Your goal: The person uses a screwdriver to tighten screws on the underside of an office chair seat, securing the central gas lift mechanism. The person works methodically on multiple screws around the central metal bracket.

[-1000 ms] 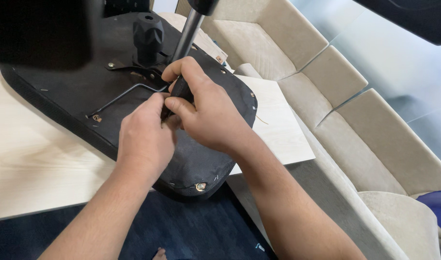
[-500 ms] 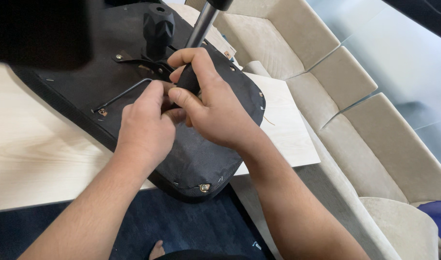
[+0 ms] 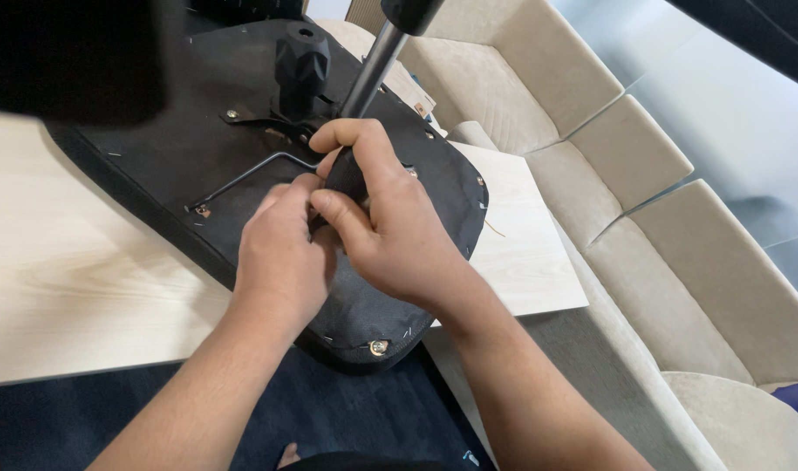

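While both hands gripped a black lever handle (image 3: 345,179), an upturned office chair seat (image 3: 155,148) lay underside-up on a pale wooden table (image 3: 76,288).

Right hand (image 3: 390,222) was clenched around the handle near the seat's middle; left hand (image 3: 281,253) pinched its near end with closed fingers. Fitting the handle onto the thin metal lever rod (image 3: 242,177) seemed to be the step in hand; a firm, straight push looked needed next. A chrome gas cylinder (image 3: 373,61) and black knob (image 3: 301,57) stood farther off. A beige sofa (image 3: 643,201) sat right. No packages, labels or signs showed.
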